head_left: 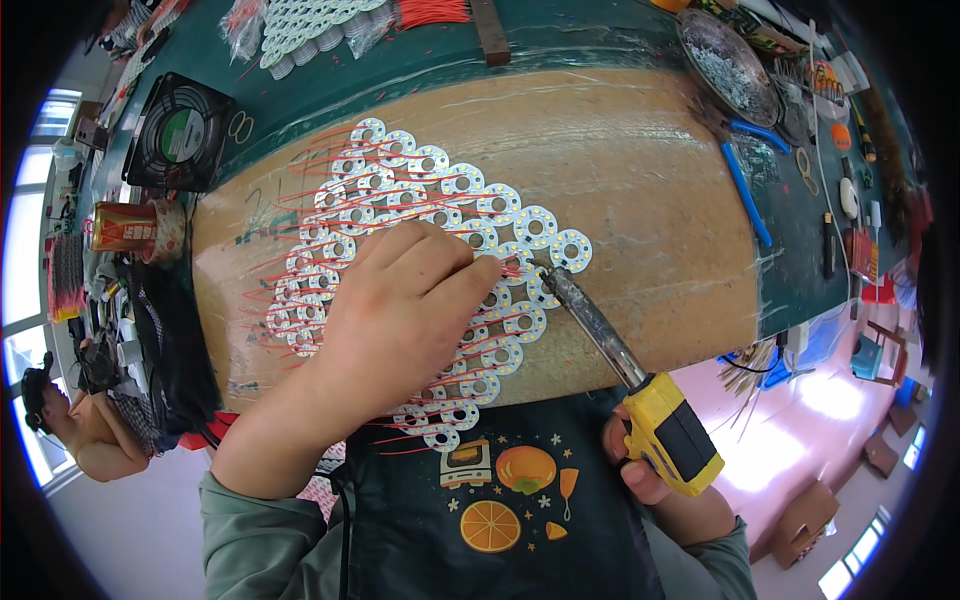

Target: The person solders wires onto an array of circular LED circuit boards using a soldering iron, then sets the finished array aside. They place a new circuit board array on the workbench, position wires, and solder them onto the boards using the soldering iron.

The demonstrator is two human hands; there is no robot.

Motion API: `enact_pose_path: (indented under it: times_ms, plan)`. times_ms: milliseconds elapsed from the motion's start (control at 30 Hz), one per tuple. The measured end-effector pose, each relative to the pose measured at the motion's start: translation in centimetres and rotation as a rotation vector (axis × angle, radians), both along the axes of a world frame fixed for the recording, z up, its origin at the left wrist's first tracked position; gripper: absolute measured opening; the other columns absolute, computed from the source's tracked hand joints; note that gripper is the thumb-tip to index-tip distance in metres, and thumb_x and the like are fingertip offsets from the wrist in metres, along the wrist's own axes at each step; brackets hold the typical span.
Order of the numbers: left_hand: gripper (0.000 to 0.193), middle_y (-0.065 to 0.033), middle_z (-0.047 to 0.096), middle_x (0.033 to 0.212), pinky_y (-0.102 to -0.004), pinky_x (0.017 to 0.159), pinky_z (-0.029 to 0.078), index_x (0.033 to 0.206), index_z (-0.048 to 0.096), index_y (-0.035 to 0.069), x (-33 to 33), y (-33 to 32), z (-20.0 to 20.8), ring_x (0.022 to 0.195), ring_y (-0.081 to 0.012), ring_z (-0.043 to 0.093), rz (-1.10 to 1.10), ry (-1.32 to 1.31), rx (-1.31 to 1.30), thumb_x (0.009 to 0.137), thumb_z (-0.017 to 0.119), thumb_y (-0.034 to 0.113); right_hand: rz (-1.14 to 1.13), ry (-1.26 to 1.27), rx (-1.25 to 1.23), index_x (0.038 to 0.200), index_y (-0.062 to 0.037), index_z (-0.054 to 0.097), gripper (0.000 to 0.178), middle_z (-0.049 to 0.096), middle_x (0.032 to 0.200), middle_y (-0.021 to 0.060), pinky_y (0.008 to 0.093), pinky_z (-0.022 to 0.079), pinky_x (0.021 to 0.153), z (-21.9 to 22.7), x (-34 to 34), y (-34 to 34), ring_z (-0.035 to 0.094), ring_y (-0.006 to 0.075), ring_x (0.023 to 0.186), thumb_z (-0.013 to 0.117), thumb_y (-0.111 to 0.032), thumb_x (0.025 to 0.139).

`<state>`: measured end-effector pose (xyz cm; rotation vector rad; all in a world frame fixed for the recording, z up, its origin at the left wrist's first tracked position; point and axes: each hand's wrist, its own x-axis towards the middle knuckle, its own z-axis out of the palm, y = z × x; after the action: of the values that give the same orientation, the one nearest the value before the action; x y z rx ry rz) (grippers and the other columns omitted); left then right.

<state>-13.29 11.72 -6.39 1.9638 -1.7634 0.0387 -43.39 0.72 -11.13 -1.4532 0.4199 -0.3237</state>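
Observation:
A panel of white ring-shaped LED circuit boards (498, 200) lies on a brown board (640, 140), with thin red wires (300, 172) sticking out from many rings. My left hand (405, 300) rests over the middle of the panel, its thumb and finger pinching short red wires near the right-hand rings. In my right hand (640, 460) is a soldering iron (675, 430) with a yellow and black handle. Its dark metal tip meets or hovers just over a ring near the panel's right corner; contact cannot be made out. My left hand hides part of the panel.
Beyond the board, stacked ring panels (320, 25) and a bundle of red wires (432, 10) lie on the green mat. A black fan (180, 132) and a red can (125, 227) stand left. To the right are blue-handled pliers (748, 195) and a metal dish (728, 65). Another person (95, 430) sits far left.

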Motion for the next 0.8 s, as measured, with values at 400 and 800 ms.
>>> enact_pose_path:
  times_ms: [400, 800]
  plan:
    - [0.031, -0.0082, 0.062, 0.091, -0.0377, 0.078, 0.053, 0.097, 0.068, 0.003, 0.15, 0.13, -0.47, 0.087, -0.0267, 0.062, -0.006, 0.039, -0.020, 0.067, 0.070, -0.005, 0.034, 0.103, -0.136, 0.078, -0.0095, 0.059, 0.028, 0.057, 0.071, 0.0043, 0.0347, 0.043, 0.053, -0.03, 0.40, -0.06, 0.056, 0.0244, 0.060, 0.072, -0.033, 0.086]
    - [0.031, -0.0079, 0.061, 0.091, -0.0378, 0.078, 0.052, 0.095, 0.067, 0.003, 0.16, 0.10, -0.64, 0.087, -0.0265, 0.062, -0.005, 0.044, -0.028, 0.066, 0.069, -0.006, 0.002, 0.093, -0.234, 0.079, -0.0093, 0.061, 0.025, 0.060, 0.072, 0.0024, 0.0335, 0.043, 0.053, -0.11, 0.60, 0.33, 0.056, 0.0228, 0.061, 0.071, -0.030, 0.087]
